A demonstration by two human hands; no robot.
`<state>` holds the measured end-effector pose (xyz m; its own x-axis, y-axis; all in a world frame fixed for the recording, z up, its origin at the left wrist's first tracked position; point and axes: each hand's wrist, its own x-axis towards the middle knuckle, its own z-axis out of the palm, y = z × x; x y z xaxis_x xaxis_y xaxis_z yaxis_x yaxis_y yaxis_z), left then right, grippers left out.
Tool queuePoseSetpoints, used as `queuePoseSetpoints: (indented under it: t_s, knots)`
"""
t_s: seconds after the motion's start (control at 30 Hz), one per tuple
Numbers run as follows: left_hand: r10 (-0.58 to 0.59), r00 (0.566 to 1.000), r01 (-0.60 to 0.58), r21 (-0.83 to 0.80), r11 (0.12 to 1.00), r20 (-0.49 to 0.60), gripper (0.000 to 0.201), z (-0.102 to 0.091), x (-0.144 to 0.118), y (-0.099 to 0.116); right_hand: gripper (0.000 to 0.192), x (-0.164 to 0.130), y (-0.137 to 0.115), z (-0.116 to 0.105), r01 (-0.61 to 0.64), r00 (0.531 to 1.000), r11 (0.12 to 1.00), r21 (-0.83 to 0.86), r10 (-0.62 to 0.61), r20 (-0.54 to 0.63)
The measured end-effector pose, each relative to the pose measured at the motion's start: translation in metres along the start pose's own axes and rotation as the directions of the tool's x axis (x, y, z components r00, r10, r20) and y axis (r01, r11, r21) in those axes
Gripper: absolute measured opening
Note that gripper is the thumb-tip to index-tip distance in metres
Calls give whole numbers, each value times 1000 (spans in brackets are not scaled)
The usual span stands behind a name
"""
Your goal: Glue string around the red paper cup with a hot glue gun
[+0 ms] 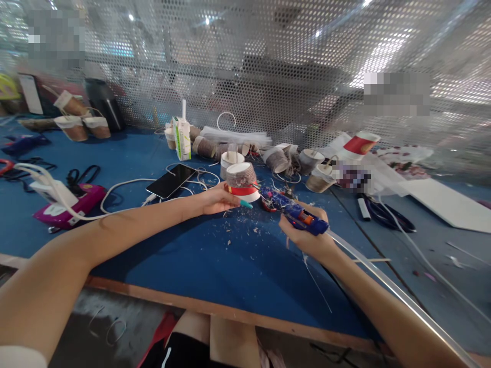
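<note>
Pinched in the left hand [218, 200], an upturned paper cup [241, 182] looks light and crushable, best held by its rim. Right hand [307, 237] clenches a glue gun [301, 215], its nozzle probably hot.

Left hand [217, 199] on an upturned cup [241, 181] mid-table [184, 266]; right hand [307, 235] just right of it, gripping a glue gun [297, 212], nozzle toward the cup. Phone [171, 180] left of the cup, power strip [69, 204] further left. More cups [303, 162] behind and to the right, carton [181, 137] behind the phone, mesh screen [245, 71] at the back.
</note>
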<state>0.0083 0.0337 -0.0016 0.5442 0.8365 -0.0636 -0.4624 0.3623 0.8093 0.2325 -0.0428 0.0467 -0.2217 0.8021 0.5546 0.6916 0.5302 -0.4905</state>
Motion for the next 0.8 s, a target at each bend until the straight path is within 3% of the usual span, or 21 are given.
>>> queuePoseSetpoints:
  t_s: [0.47,0.63,0.7,0.8]
  knots:
    - [21,999,-22,17,1000,32,45,-5,2,-3,29,0,2,-1,-13,1000,1000,2,13,-11]
    - [-1,1000,1,11,1000,21,44,-3,1,-1,25,2,14,-1,-93,996,995,25,93,-6]
    - [-8,1000,8,0,1000,5,41,-1,0,0,26,8,24,-4,-52,998,997,-53,51,-23]
    - [-27,1000,27,-13,1000,-13,39,3,-1,1,30,18,40,-9,37,999,951,-306,-38,2]
